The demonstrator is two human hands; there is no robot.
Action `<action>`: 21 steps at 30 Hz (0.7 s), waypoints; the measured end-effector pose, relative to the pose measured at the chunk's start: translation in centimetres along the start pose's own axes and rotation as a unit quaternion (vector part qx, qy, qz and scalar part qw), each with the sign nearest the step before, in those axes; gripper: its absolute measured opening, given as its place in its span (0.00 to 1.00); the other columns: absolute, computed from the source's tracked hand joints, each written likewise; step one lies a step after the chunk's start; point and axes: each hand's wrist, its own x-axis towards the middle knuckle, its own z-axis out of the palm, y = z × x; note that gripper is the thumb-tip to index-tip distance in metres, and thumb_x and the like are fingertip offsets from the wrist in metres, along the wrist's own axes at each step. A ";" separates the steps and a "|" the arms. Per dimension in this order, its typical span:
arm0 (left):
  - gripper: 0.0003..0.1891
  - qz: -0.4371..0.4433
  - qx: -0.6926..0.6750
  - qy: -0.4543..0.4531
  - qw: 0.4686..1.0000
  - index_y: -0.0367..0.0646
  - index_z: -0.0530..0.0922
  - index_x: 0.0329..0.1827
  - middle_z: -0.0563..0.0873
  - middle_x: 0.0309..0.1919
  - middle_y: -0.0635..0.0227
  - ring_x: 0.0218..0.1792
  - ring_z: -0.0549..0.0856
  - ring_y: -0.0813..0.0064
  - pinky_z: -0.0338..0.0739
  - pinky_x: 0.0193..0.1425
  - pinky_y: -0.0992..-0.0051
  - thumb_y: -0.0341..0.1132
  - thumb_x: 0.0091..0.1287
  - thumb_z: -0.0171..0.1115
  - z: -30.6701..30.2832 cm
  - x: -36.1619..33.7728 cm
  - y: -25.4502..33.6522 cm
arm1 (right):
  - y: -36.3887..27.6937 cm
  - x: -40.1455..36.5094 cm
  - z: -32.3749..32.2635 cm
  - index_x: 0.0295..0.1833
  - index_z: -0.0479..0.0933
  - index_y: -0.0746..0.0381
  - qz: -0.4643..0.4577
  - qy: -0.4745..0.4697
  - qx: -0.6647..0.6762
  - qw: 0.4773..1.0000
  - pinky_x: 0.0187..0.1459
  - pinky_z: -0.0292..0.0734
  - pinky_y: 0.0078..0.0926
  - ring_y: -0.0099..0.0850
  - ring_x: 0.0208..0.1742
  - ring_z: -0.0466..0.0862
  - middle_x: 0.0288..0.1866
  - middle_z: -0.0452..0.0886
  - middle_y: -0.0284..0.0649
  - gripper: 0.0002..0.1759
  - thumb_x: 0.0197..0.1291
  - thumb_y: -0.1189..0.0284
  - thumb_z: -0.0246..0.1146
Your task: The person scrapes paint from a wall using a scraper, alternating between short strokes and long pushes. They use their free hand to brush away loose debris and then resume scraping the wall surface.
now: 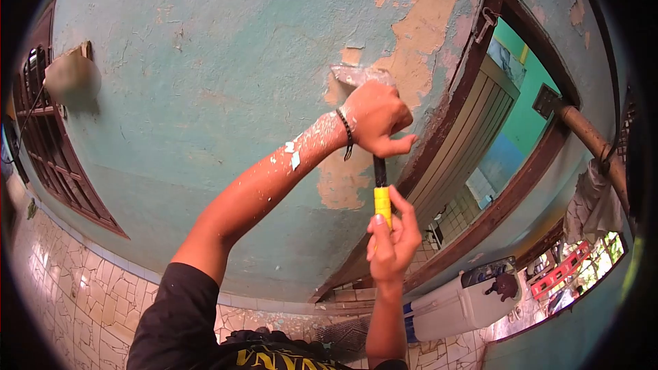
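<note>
Right hand (389, 250): grasping yellow handle (382, 200) | left hand (377, 118): curled over dark shaft (380, 173), grip hidden | blade (360, 74): at wall (205, 62), beside peeled patch (419, 24) | step: apparently scraping; flakes (296, 159) on forearm | another stroke would need low angle, steady pressure | beyond: door frame (471, 62), green room (533, 96)

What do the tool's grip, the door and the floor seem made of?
Grip: probably plastic or rubber, by its even, bright yellow color.
Door: likely wood, dull tan-grey, by its long plank lines.
Floor: glossy tile or stone, by its reflections and irregular jointed pieces.
</note>
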 end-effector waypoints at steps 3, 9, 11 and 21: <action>0.24 -0.004 0.021 0.017 1.000 0.46 0.71 0.12 0.74 0.10 0.64 0.15 0.77 0.54 0.68 0.23 0.57 0.50 0.59 0.66 -0.1 1.5 -0.6 | -1.8 1.3 -0.3 0.78 0.68 0.69 0.012 -0.011 0.001 1.000 0.21 0.61 0.14 0.12 0.20 0.68 0.32 0.79 0.35 0.28 0.75 0.78 0.58; 0.24 -0.007 -0.010 -0.004 1.000 0.46 0.71 0.12 0.75 0.11 0.63 0.16 0.78 0.52 0.69 0.22 0.57 0.51 0.60 0.65 2.7 -1.7 1.4 | 0.6 -2.1 -0.7 0.79 0.67 0.69 0.022 0.002 0.002 1.000 0.19 0.62 0.14 0.13 0.17 0.68 0.32 0.80 0.36 0.28 0.76 0.77 0.58; 0.23 0.006 0.000 -0.011 1.000 0.47 0.72 0.12 0.74 0.11 0.63 0.17 0.78 0.52 0.68 0.22 0.57 0.51 0.59 0.65 4.0 -2.7 1.8 | 2.4 -3.8 -0.7 0.79 0.68 0.69 0.029 0.019 -0.001 0.999 0.21 0.62 0.14 0.13 0.18 0.69 0.33 0.80 0.36 0.28 0.75 0.78 0.59; 0.23 0.024 0.000 0.057 0.998 0.46 0.70 0.11 0.73 0.10 0.63 0.16 0.77 0.52 0.66 0.23 0.57 0.49 0.58 0.67 -0.2 4.2 -1.2 | -3.0 3.0 -0.4 0.78 0.71 0.67 -0.004 0.022 -0.029 0.999 0.26 0.65 0.15 0.14 0.25 0.72 0.31 0.79 0.34 0.27 0.75 0.78 0.57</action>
